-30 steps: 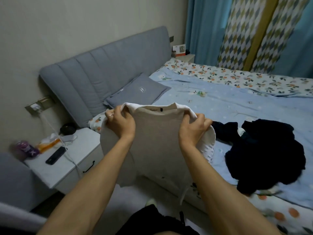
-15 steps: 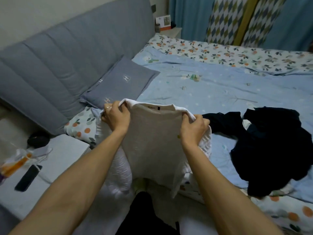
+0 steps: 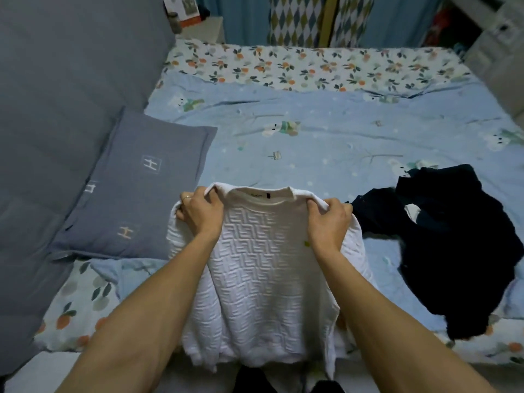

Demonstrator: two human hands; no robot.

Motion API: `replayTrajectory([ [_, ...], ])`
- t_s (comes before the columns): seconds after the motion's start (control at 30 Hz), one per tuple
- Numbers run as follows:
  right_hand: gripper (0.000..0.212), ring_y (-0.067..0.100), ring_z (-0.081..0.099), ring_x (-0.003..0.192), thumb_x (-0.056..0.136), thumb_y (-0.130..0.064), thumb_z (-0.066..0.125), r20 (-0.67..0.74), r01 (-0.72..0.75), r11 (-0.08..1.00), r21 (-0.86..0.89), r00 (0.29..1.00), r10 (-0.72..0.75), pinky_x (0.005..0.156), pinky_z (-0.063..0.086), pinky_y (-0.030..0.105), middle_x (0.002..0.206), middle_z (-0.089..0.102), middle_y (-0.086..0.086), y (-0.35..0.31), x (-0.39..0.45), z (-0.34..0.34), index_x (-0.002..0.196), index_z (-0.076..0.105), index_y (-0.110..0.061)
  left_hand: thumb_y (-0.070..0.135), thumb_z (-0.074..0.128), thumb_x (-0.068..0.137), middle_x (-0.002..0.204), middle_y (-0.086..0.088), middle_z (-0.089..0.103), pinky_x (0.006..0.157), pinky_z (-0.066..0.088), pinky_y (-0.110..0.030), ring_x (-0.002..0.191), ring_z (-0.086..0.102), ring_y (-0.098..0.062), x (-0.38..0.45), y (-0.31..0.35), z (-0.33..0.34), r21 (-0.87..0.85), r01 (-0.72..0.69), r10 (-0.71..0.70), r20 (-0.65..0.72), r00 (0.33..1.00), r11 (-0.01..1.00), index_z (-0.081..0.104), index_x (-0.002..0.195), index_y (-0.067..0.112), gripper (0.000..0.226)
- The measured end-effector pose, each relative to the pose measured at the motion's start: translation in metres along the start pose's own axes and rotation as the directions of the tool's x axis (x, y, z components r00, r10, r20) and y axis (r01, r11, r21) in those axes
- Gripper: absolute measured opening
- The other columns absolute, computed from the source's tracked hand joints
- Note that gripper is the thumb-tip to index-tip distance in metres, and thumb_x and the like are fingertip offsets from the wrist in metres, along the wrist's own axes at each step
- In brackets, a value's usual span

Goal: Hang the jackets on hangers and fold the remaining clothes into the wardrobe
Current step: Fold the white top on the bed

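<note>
While the white sweater (image 3: 263, 268) lies on the bed (image 3: 326, 143), both hands' fingers (image 3: 208, 198) grip its shoulders.

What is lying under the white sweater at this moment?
The white sweater, gripped at its shoulders by the left hand and right hand, lies over the blue quilt and the bed's edge. Anything beneath it is covered.

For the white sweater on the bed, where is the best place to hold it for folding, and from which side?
Best at the two shoulders, either side of the collar, reaching from the hem end. The white sweater lies with its collar away from the person, and the left hand and right hand grip exactly there.
</note>
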State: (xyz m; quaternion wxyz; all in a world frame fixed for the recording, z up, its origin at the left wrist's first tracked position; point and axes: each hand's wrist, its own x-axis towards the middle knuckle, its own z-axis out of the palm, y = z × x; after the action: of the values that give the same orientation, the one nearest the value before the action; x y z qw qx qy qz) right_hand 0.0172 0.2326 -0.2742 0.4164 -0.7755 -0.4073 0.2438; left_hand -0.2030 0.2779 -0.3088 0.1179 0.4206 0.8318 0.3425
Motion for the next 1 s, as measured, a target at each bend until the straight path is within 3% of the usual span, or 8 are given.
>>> replayTrajectory([
  [0.23,0.012,0.022,0.051,0.097,0.093,-0.019,0.062,-0.023,0.024,1.0,0.002,0.999,-0.024,0.081,0.028,0.013,0.109,0.046,0.007,-0.018,0.067,0.034,0.095,0.061,-0.007,0.022,0.059,0.088,0.098,-0.021,0.059,0.089,0.038,-0.039,0.095,0.055,-0.038,0.061,0.032,0.043,-0.062,-0.031,0.032,0.015,0.999,0.998,0.068,0.082,0.008,0.018],
  [0.3,0.02,0.024,0.052,0.11,0.094,-0.011,0.057,0.075,0.056,0.998,-0.007,0.996,-0.055,0.088,0.03,0.012,0.124,0.047,0.013,-0.021,0.092,0.045,0.113,0.061,-0.005,0.015,0.06,0.089,0.108,-0.023,0.059,0.092,0.038,-0.031,0.104,0.055,-0.035,0.078,0.039,0.057,-0.13,-0.101,0.12,0.15,0.981,0.986,0.07,0.095,0.007,0.014],
  [0.37,0.043,0.025,0.045,0.129,0.095,-0.007,0.052,0.23,0.023,0.994,-0.105,0.973,0.002,0.103,0.032,0.02,0.144,0.039,0.015,-0.016,0.113,0.049,0.138,0.048,-0.003,0.006,0.059,0.089,0.133,-0.021,0.046,0.095,0.031,-0.016,0.116,0.052,-0.027,0.088,0.042,0.072,-0.115,-0.133,0.166,0.349,0.922,0.984,0.062,0.124,0.008,0.036],
  [0.47,0.048,0.027,0.045,0.134,0.093,-0.006,0.052,0.384,-0.08,0.975,-0.209,0.91,0.157,0.104,0.036,0.029,0.146,0.046,0.012,0.008,0.132,0.049,0.141,0.047,-0.004,-0.001,0.053,0.089,0.146,-0.015,0.032,0.091,0.029,-0.013,0.118,0.051,-0.026,0.084,0.042,0.085,-0.03,-0.115,0.116,0.467,0.877,0.993,0.051,0.135,0.009,0.047],
  [0.6,0.021,0.025,0.065,0.106,0.089,-0.013,0.06,0.456,-0.24,0.94,-0.243,0.827,0.329,0.074,0.055,0.027,0.112,0.069,0.007,0.065,0.13,0.041,0.108,0.069,-0.011,0.006,0.058,0.09,0.122,-0.011,0.063,0.087,0.036,-0.018,0.109,0.06,-0.025,0.061,0.023,0.106,-0.007,-0.14,0.117,0.589,0.8,0.99,0.069,0.11,0.009,0.023],
  [0.7,0.009,0.021,0.065,0.089,0.091,-0.01,0.06,0.41,-0.362,0.905,-0.222,0.808,0.424,0.048,0.043,0.012,0.1,0.068,0.007,0.107,0.122,0.023,0.093,0.067,-0.007,0.009,0.059,0.091,0.105,-0.001,0.07,0.084,0.038,-0.019,0.097,0.06,-0.015,0.036,0.011,0.122,0.022,-0.118,0.07,0.699,0.712,0.993,0.071,0.097,0.014,0.014],
  [0.83,0.011,0.025,0.063,0.092,0.09,-0.013,0.061,0.328,-0.444,0.851,-0.28,0.789,0.52,0.071,0.043,0.026,0.095,0.067,0.007,0.169,0.124,-0.003,0.095,0.068,-0.006,0.011,0.057,0.092,0.097,0.003,0.068,0.08,0.039,-0.019,0.09,0.057,-0.011,0.0,0.009,0.16,0.066,-0.17,0.047,0.807,0.589,0.983,0.068,0.092,0.019,0.014],
  [1.0,0.045,0.028,0.054,0.116,0.089,-0.015,0.065,0.331,-0.379,0.834,-0.401,0.788,0.518,0.086,0.041,0.026,0.129,0.055,0.012,0.225,0.142,-0.008,0.132,0.053,-0.005,0.013,0.058,0.092,0.091,0.002,0.068,0.071,0.046,-0.022,0.088,0.064,-0.018,-0.035,0.016,0.208,0.087,-0.174,0.015,0.859,0.512,0.981,0.069,0.091,0.02,0.014],
])
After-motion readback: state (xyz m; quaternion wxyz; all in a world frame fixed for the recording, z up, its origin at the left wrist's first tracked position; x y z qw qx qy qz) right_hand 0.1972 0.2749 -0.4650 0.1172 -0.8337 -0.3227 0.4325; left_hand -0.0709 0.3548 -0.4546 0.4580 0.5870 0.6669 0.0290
